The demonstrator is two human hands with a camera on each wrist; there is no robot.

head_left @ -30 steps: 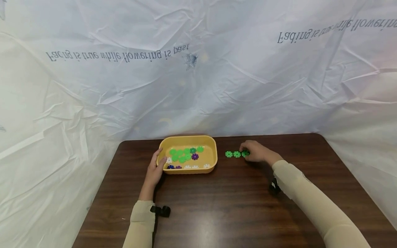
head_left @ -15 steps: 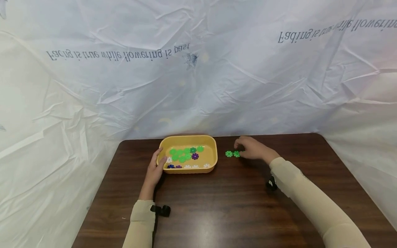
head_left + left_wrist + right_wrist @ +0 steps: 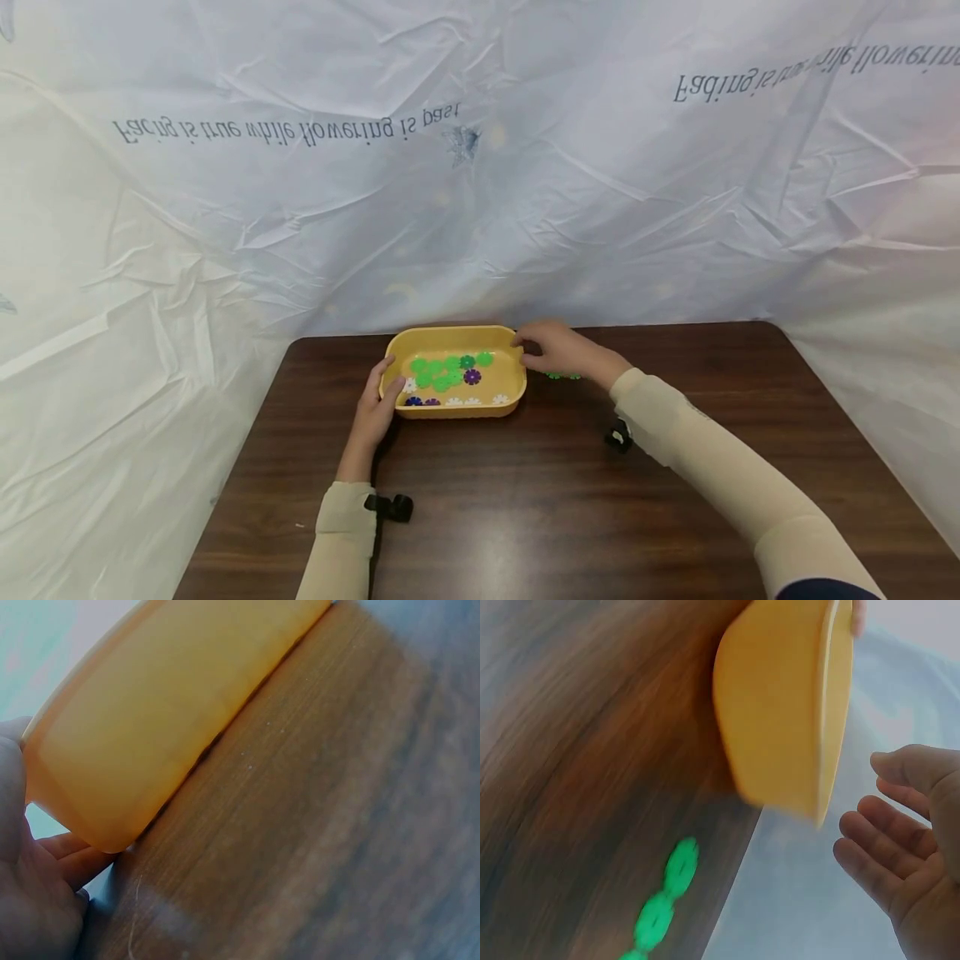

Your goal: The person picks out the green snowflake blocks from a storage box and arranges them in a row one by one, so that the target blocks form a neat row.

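Observation:
A yellow tray [image 3: 450,332] holds several flower-shaped discs: green ones [image 3: 442,375], a purple one [image 3: 472,377], white ones [image 3: 462,402]. My left hand [image 3: 377,402] grips the tray's left end, thumb on the rim and fingers along the outside; the left wrist view shows the tray wall [image 3: 165,705] against that hand [image 3: 30,892]. My right hand [image 3: 551,350] hovers by the tray's right rim. In the right wrist view it [image 3: 900,847] is empty with relaxed fingers. A short row of green discs [image 3: 664,900] lies on the table, partly hidden under the hand [image 3: 564,376].
The dark wooden table [image 3: 525,500] ends at a crinkled white sheet [image 3: 480,208] that hangs behind and to both sides. Small black wrist cameras sit by each forearm [image 3: 390,507].
My right hand has left the green discs on the table and moved left to the tray's right rim. The left hand and the tray have stayed put.

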